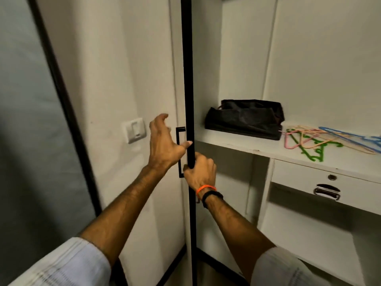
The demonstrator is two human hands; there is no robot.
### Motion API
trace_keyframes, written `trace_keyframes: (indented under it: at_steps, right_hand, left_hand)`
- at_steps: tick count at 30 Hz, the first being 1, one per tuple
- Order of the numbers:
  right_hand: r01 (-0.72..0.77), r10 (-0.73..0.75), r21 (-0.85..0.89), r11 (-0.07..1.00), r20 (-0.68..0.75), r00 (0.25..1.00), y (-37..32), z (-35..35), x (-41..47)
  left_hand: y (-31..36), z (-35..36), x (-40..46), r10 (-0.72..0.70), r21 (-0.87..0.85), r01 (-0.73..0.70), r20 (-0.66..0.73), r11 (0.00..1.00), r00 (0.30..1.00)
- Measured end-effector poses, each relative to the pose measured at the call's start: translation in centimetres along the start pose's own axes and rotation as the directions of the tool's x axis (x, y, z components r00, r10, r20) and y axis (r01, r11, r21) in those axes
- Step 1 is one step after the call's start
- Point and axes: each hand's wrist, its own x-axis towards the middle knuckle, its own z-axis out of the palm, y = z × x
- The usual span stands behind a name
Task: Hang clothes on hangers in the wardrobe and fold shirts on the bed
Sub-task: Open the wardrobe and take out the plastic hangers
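Note:
The white wardrobe stands open on the right, and its black-edged door [188, 79] runs edge-on up the middle of the view. My right hand [199, 169] grips that black door edge, fingers curled round it. My left hand [165, 144] is spread beside the black door handle [179, 153], thumb touching the door edge, fingers relaxed and holding nothing. Several coloured plastic hangers [321, 141], pink, green, orange and blue, lie in a loose pile on the wardrobe shelf [237, 144]. No clothes to hang are in sight.
A dark folded bag [245, 121] sits on the shelf left of the hangers. Under the shelf is a drawer [309, 183] with a metal pull and keyhole. A light switch [134, 130] is on the wall to the left, beside another black-framed panel.

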Motion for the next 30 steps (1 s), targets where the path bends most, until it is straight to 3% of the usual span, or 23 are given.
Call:
trace_keyframes:
  at_steps: [1, 3, 5, 8, 22, 30]
  right_hand:
    - [0.012, -0.012, -0.033, 0.999, 0.012, 1.000, -1.1, 0.9, -0.3]
    - [0.039, -0.037, -0.097, 0.994, 0.031, 0.999, -2.8, 2.6, -0.7]
    - [0.065, -0.057, -0.144, 0.987, 0.062, 0.996, -4.5, 4.1, -0.9]
    - [0.065, -0.049, -0.131, 0.989, 0.118, 0.992, -6.3, 6.5, -0.8]
    - [0.071, -0.035, -0.248, 0.966, 0.149, 0.988, -16.0, 20.9, 0.9]
    - [0.039, -0.001, -0.295, 0.955, 0.129, 0.992, -18.1, 24.9, 2.2]
  left_hand:
    - [-0.5, -1.3, 0.2, 0.194, 0.163, -0.192, 0.000, 0.968, 0.981]
    - [-1.5, -3.4, 1.0, 0.496, 0.446, -0.506, 0.149, 0.738, 0.855]
    - [-3.0, -5.1, 2.0, 0.562, 0.564, -0.636, 0.331, 0.526, 0.758]
    - [-6.1, -7.6, 2.9, 0.509, 0.651, -0.641, 0.421, 0.407, 0.751]
    - [-19.1, -17.3, 8.1, 0.510, 0.710, -0.592, 0.372, 0.382, 0.776]
    - [-22.8, -18.8, 10.0, 0.522, 0.690, -0.594, 0.355, 0.413, 0.775]
